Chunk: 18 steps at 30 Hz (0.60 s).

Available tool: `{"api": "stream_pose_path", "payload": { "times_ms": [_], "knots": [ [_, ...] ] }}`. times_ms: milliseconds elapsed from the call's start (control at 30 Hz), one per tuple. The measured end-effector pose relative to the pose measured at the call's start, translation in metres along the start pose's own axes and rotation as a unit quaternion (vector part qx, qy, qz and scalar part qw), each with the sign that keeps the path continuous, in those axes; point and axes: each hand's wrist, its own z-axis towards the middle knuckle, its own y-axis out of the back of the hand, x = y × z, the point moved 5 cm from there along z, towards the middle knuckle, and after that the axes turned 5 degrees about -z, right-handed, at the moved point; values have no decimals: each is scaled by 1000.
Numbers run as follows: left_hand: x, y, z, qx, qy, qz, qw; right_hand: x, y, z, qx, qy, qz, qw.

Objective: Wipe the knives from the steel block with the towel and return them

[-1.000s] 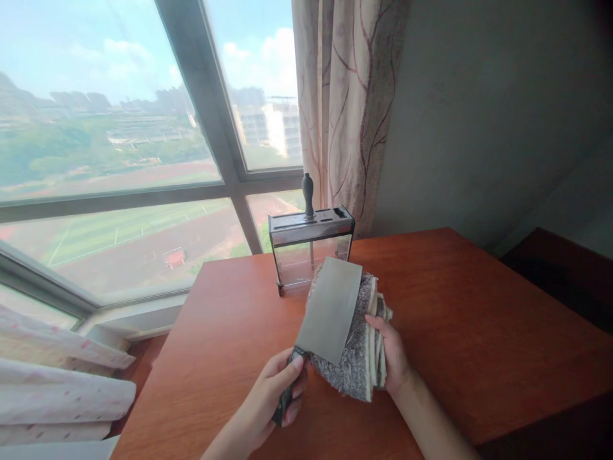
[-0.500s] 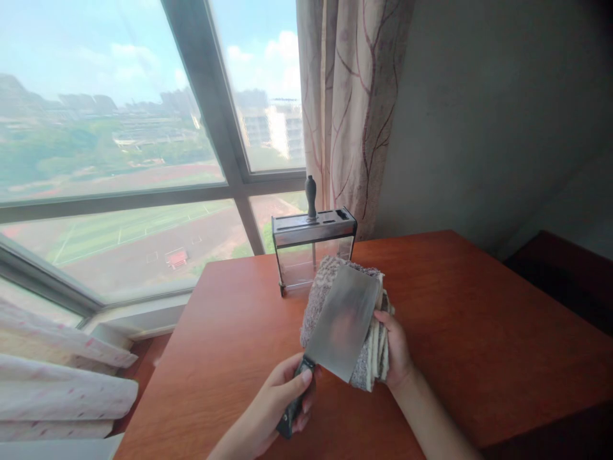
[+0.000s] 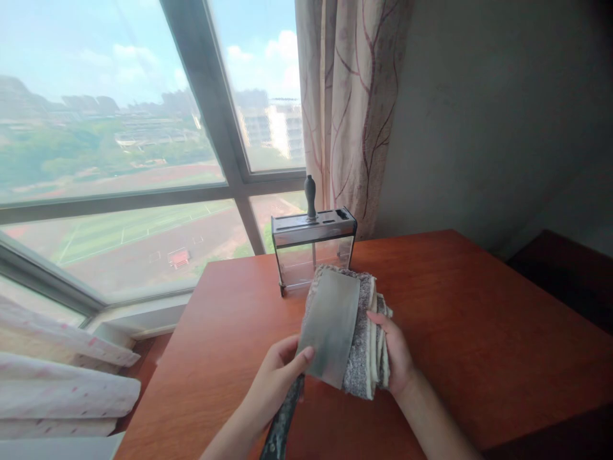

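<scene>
The left hand point(image 3: 275, 383) grips the dark handle point(image 3: 283, 421) of a broad rectangular steel cleaver point(image 3: 330, 326), thumb pressed against the near corner of the blade. The blade lies flat on top of a folded grey and cream fleecy cloth point(image 3: 366, 348), its far end pointing away from the left hand, and it covers most of the cloth's left half. The right hand point(image 3: 395, 354) holds the cloth from its right side, fingers curled around the stacked folds, with the thumb near the upper edge. The cloth and both hands sit above the reddish-brown wooden table point(image 3: 479, 332); whether the cloth rests on the wood cannot be told.

Just beyond the far end of the blade stands a steel-topped knife block with clear walls point(image 3: 313, 252), one black handle point(image 3: 311, 195) rising upright from a slot in its top. Behind the block are a large window point(image 3: 119, 160) and, beyond the right hand, a patterned curtain point(image 3: 349, 115).
</scene>
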Motion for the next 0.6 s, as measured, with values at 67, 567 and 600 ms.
{"api": "stream_pose_path", "payload": {
  "times_ms": [67,567,600],
  "knots": [
    [-10,3,1,0,-20,0,1000,5,7,0,-28,22,-5,999],
    [-9,11,35,-89,-82,-63,991,-8,2,-10,5,-65,-10,998],
    [-9,11,34,-91,-87,-64,990,-9,3,-11,1,-69,-9,998]
  ]
}}
